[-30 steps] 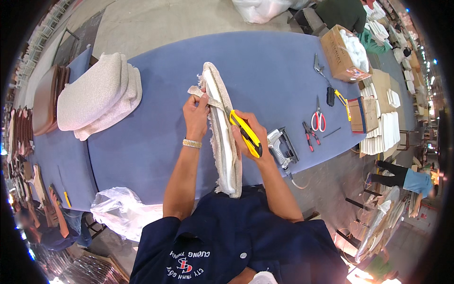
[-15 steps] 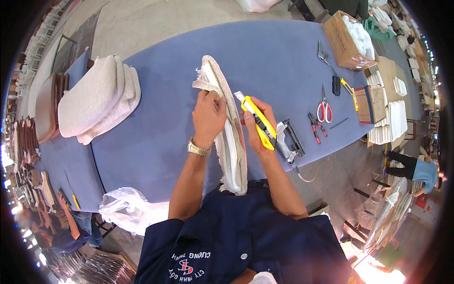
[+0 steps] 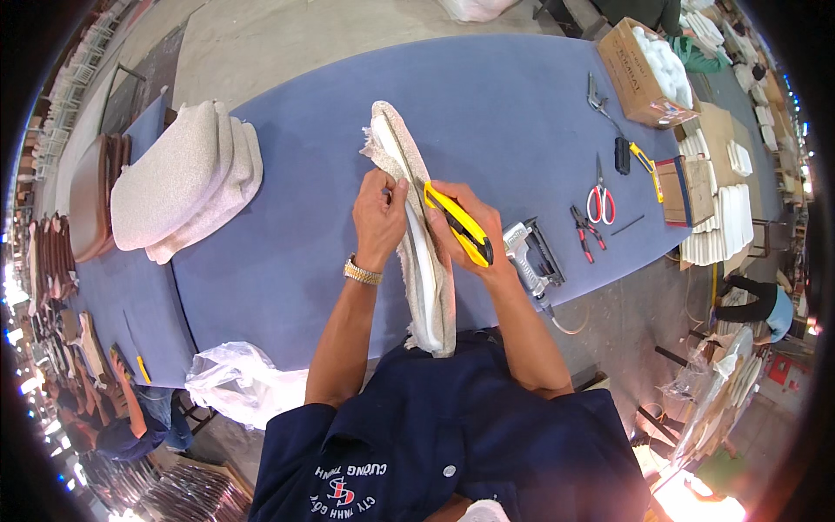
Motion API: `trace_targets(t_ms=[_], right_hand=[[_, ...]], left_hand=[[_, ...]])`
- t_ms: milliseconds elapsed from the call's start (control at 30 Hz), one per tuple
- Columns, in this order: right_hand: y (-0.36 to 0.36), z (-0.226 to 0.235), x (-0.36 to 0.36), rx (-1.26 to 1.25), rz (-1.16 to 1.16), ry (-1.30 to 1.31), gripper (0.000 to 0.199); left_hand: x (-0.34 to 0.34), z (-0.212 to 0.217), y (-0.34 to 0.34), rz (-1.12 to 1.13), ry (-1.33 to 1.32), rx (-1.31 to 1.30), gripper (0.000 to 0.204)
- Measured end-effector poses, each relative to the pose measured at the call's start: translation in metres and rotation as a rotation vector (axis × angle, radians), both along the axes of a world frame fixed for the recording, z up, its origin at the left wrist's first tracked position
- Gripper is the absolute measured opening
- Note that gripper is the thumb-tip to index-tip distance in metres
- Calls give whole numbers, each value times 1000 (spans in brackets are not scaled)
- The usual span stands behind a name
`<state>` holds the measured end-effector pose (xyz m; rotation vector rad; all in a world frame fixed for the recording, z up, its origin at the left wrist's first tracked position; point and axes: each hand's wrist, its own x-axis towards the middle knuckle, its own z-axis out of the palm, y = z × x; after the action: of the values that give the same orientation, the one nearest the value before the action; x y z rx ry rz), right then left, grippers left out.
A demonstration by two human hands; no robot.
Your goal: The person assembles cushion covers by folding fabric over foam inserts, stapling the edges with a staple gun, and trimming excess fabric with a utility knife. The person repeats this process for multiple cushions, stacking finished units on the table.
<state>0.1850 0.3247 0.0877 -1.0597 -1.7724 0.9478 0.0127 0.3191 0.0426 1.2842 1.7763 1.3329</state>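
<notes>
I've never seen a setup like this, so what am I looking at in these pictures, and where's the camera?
There's no machine here, just a person's two bare hands. The view curves because it comes from a wide fisheye camera worn on the head, looking down. The left hand pinches the fabric of a pale cushion. The right hand holds a yellow cutter by the cushion's edge. On the blue table, to the right, lie a staple gun, pliers and scissors; to the left is a stack of pale covered pads.

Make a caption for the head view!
Left hand on a beige fabric cushion, right hand holding a yellow and black utility knife.
</notes>
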Motion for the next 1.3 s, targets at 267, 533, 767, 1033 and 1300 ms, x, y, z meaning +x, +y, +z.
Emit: trace_targets(t_ms=[267, 533, 767, 1033, 1300], right_hand=[[-7, 7, 7, 19, 35, -61, 30], [-10, 13, 13, -27, 75, -110, 30], [-23, 11, 16, -16, 57, -78, 30], [-43, 13, 25, -59, 62, -94, 31], [-70, 12, 35, -98, 64, -88, 31]], left_hand=[[4, 8, -1, 21, 15, -27, 25], [5, 8, 0, 43, -72, -55, 26], [7, 2, -2, 58, -269, -9, 22], [4, -19, -4, 80, -765, 38, 18], [5, 0, -15, 161, -1025, -69, 21]])
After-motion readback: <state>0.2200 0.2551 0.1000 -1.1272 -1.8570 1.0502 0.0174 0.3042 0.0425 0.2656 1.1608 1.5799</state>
